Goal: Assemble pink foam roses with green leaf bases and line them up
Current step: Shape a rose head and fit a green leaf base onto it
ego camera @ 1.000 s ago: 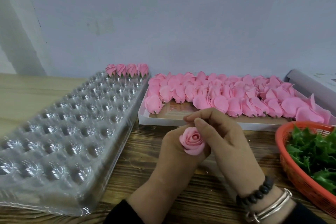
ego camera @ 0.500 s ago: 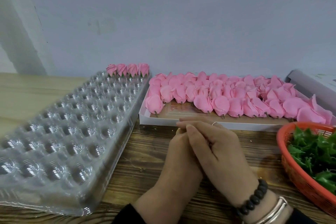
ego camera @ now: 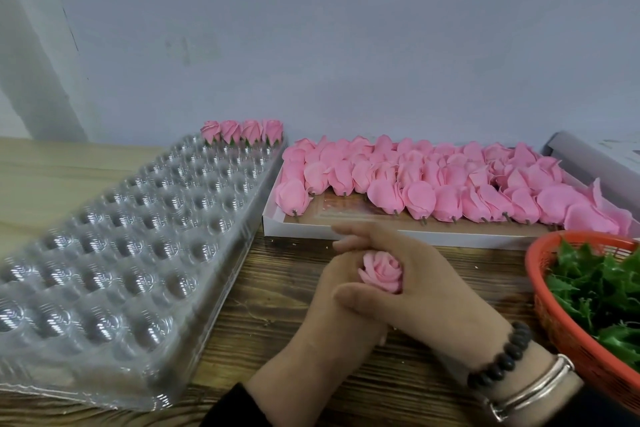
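Two hands meet over the wooden tabletop (ego camera: 277,288) at about 6 o'clock in the view. The left hand (ego camera: 332,308) lies under the right hand (ego camera: 408,288), and both have their fingers curled round a single pink rose (ego camera: 382,270), whose spiral top shows between the right thumb and fingers. Whether a green base is fitted on it cannot be told. The right wrist carries a dark bead bracelet (ego camera: 502,357) and a silver bangle (ego camera: 533,388). A clear plastic tray (ego camera: 114,253) of round cells runs from 8 o'clock toward 11 o'clock; four finished roses (ego camera: 242,131) stand side by side in its far row, green showing at their bases. A shallow white box (ego camera: 346,230) at 1 o'clock, just beside the tray, holds many loose pink rose heads (ego camera: 433,177) with short stems pointing toward the viewer. An orange basket (ego camera: 561,326) at 4 o'clock, cut off by the frame edge, holds green leaf bases (ego camera: 595,284). A plain pale wall (ego camera: 346,45) stands behind.
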